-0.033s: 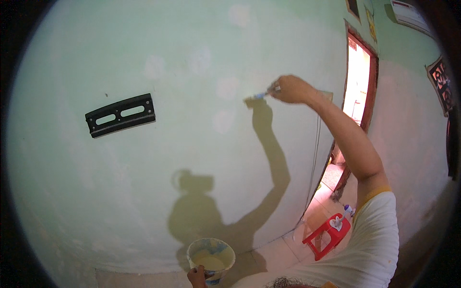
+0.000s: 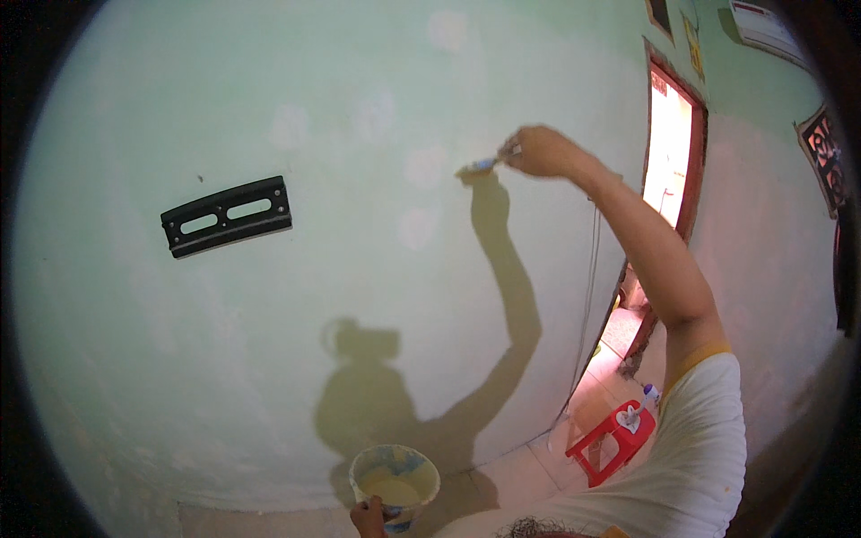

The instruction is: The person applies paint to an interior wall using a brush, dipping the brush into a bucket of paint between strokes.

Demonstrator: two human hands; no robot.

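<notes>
My right hand (image 2: 536,151) is raised with its fingers closed on the handle of a paintbrush (image 2: 481,165), whose bristles are at the pale green wall (image 2: 359,179), with my arm's shadow below. Low at the bottom, my left hand (image 2: 369,516) grips the near rim of a white-and-blue bucket (image 2: 417,460) holding pale cream paint. Lighter patches mark the wall around the brush.
A black metal bracket (image 2: 224,217) is fixed on the wall to the left. At right stand an open doorway (image 2: 673,143) and a red plastic stool (image 2: 610,439) with items on it. An air conditioner (image 2: 769,31) and a dark patterned object (image 2: 818,157) hang on the side wall.
My right hand and the brush have moved slightly upward along the wall. My left hand and the bucket look unchanged.
</notes>
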